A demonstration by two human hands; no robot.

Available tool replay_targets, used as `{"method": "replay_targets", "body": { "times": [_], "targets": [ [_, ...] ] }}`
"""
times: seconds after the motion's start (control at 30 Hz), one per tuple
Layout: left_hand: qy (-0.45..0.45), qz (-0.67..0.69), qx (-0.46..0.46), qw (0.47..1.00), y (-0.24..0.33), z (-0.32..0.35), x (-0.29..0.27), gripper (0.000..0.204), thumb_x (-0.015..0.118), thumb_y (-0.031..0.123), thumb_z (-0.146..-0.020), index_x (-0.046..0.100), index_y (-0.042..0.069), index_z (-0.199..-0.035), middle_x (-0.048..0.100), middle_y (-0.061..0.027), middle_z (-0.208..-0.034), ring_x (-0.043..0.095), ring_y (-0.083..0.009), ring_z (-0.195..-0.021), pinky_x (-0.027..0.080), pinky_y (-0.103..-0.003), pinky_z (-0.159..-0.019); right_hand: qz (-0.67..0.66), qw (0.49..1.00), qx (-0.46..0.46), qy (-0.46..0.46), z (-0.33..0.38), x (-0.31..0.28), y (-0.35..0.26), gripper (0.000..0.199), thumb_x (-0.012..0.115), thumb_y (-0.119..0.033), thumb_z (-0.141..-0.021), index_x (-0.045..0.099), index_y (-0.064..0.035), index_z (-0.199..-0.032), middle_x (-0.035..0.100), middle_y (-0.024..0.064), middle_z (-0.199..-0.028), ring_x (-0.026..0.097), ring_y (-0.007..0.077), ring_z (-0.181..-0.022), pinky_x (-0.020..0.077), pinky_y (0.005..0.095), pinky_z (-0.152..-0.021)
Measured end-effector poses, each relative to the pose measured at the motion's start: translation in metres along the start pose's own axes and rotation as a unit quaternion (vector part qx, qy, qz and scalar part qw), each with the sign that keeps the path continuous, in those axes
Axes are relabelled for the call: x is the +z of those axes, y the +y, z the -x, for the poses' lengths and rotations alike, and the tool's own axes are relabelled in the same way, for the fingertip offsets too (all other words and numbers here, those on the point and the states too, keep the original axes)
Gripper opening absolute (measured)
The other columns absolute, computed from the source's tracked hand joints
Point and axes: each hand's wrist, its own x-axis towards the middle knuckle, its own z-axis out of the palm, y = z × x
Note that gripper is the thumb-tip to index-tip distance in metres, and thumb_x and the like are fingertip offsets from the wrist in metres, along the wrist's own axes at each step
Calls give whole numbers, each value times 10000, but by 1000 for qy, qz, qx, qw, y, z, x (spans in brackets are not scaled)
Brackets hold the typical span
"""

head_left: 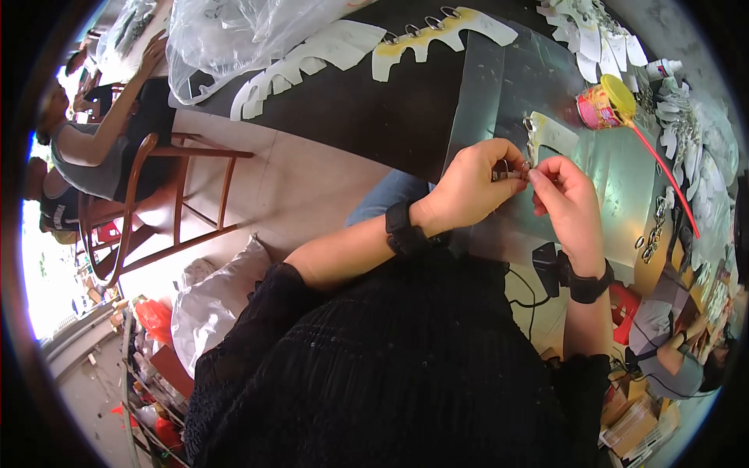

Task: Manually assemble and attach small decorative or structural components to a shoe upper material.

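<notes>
My left hand (474, 185) and my right hand (568, 199) meet fingertip to fingertip over a clear plastic sheet (624, 168) on the dark table (374, 109). Between the fingers both hands pinch a small metal ring (521, 168) fixed to a white cut-out piece (552, 132) with a yellowish edge. Each wrist wears a black band. What exactly the fingertips hold beyond the ring is too small to tell.
A pink cup with a yellow lid and a red straw (607, 103) stands just beyond the hands. White cut-out pieces (437, 35) with rings lie across the table, more are heaped at the right (686, 132). A crumpled plastic bag (234, 39) sits far left. People sit on wooden chairs (179, 203).
</notes>
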Motion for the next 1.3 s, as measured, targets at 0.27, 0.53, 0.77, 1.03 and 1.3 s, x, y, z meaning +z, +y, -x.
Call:
{"method": "replay_targets", "body": {
  "times": [0.27, 0.53, 0.77, 1.03, 1.3],
  "targets": [
    [11, 67, -18, 998, -13, 1, 1, 254, 694, 40, -785, 550, 6, -992, 583, -14, -781, 526, -51, -662, 442, -216, -570, 34, 995, -70, 63, 2, 19, 27, 67, 584, -54, -861, 534, -9, -855, 543, 21, -715, 522, 80, -615, 447, 242, -552],
    [-80, 294, -147, 941, 4, -1, -15, 257, 627, 139, -866, 518, -26, -1032, 587, -53, -795, 552, -105, -661, 447, -239, -606, 196, 936, -267, 122, 5, 28, 27, 130, 584, 51, -800, 496, -8, -874, 540, 96, -790, 557, 217, -636, 451, 307, -572],
    [-15, 284, -217, 934, 0, -7, -9, 161, 586, 119, -891, 553, -28, -948, 592, -69, -808, 540, -104, -671, 430, -229, -594, 299, 870, -367, 135, 2, 31, 28, 203, 586, 84, -768, 475, -20, -902, 515, 112, -847, 539, 280, -678, 447, 354, -578],
    [56, 312, -212, 924, -6, -6, 2, 111, 609, 85, -870, 558, -6, -908, 582, -50, -808, 526, -98, -689, 429, -225, -611, 219, 905, -311, 194, 5, 36, 41, 141, 572, 65, -809, 475, -6, -884, 508, 99, -818, 525, 230, -649, 438, 320, -582],
    [79, 276, -171, 942, -2, -1, 8, 100, 618, 59, -855, 557, -10, -895, 611, -65, -814, 555, -91, -692, 436, -215, -605, 38, 985, -159, 58, 10, 20, 42, 75, 557, 8, -869, 511, -4, -925, 526, 44, -790, 510, 104, -641, 425, 234, -586]
  ]
}}
